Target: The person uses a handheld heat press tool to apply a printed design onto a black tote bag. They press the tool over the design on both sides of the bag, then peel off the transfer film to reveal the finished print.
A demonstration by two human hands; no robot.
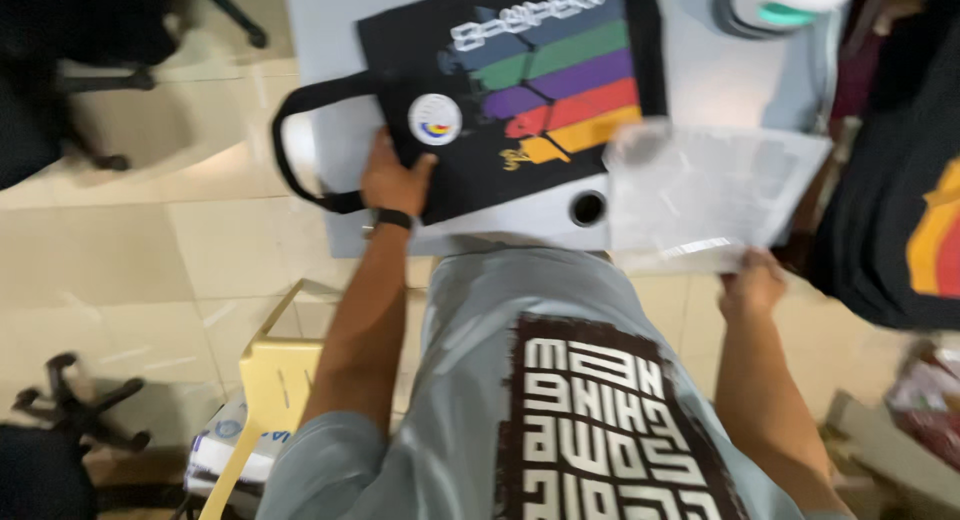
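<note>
A black tote bag (470, 150) with coloured stripes and a round white badge (435, 119) lies flat on a pale grey table (700, 70). My left hand (393, 180) grips the bag's near-left corner beside its looped black handle (290, 130); a dark band sits on that wrist. My right hand (752, 285) holds a clear plastic sleeve with a white printed sheet (700, 195) by its near edge, above the table's right part. The sheet is blurred.
A white round device with a green light (775, 5) stands at the table's far right. A round cable hole (587, 208) is in the tabletop. A yellow stool (280, 380) stands left of my legs, office chair bases (75, 410) further left. Another person in black (900, 180) stands right.
</note>
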